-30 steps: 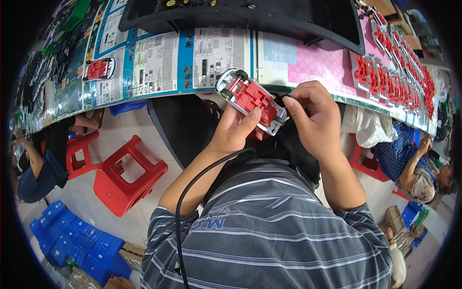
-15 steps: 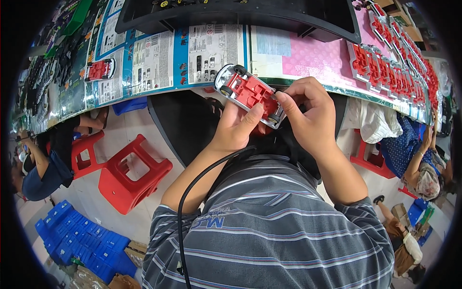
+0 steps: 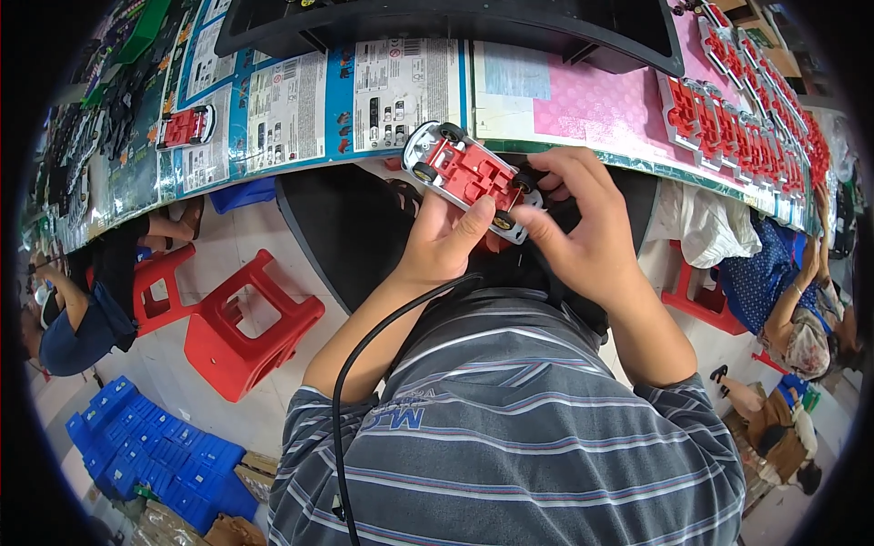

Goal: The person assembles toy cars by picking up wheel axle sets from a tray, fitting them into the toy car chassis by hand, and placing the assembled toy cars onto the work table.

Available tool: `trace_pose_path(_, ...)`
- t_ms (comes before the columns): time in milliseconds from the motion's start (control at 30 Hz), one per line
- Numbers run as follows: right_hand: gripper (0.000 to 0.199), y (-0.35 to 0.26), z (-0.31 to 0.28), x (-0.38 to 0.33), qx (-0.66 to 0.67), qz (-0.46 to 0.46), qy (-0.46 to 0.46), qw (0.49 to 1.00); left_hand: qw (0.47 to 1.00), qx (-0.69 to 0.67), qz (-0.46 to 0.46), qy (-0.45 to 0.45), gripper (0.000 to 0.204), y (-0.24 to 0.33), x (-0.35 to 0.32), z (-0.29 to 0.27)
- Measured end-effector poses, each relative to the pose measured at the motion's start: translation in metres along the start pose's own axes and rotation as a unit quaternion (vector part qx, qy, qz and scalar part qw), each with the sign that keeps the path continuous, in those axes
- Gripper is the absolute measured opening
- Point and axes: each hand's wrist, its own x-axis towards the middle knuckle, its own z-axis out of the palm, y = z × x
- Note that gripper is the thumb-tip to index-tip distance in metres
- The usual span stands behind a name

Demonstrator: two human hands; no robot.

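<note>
A toy car [image 3: 469, 175] lies upside down over the table's front edge, its red underside up, with a white body rim and black wheels. My left hand [image 3: 446, 238] holds it from below and the left, the thumb pressed on the red underside. At the car's right end, my right hand [image 3: 583, 218] has curled fingers at a black wheel [image 3: 524, 179] and the thumb by the opposite wheel [image 3: 503, 219]. A thin axle shows between these two wheels. The fingers partly cover that end.
Another upturned toy car [image 3: 187, 127] rests on the table at left. Rows of red-and-white car parts [image 3: 728, 123] stand at right. A black tray [image 3: 446, 27] spans the back. A red stool [image 3: 250, 323] and blue bins [image 3: 159, 455] are on the floor; co-workers sit on both sides.
My right thumb has moved down from the upper wheel to the lower wheel, and the fingers have spread around the car's right end. The car and my left hand have barely shifted.
</note>
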Motion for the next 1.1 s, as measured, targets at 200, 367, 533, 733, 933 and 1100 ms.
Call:
trace_pose_path(200, 0.051, -0.007, 0.001, -0.004, -0.004, 0.024, -0.043, 0.999, 1.000, 0.008, -0.005, -0.011, 0.071, 0.004, 0.003, 0.001)
trace_pose_path(367, 0.031, 0.003, -0.001, -0.003, 0.030, 0.016, -0.045, 0.998, 0.999, 0.018, -0.029, -0.016, 0.071, 0.004, 0.000, -0.004)
trace_pose_path(533, 0.025, -0.009, -0.010, 0.002, 0.045, 0.013, -0.039, 0.998, 0.999, 0.012, -0.033, -0.009, 0.070, 0.005, -0.005, -0.004)
trace_pose_path(733, 0.024, -0.001, -0.031, 0.024, 0.045, 0.019, 0.045, 0.998, 0.999, -0.005, -0.040, -0.018, 0.069, 0.002, -0.003, -0.009)
trace_pose_path(933, 0.031, 0.001, -0.071, 0.123, 0.044, 0.020, 0.111, 0.993, 0.998, -0.037, -0.047, -0.011, 0.071, 0.003, -0.001, -0.006)
trace_pose_path(1100, 0.039, -0.012, -0.063, 0.130, -0.143, -0.057, 0.191, 0.969, 0.997, -0.050, -0.059, 0.002, 0.073, 0.003, -0.004, -0.007)
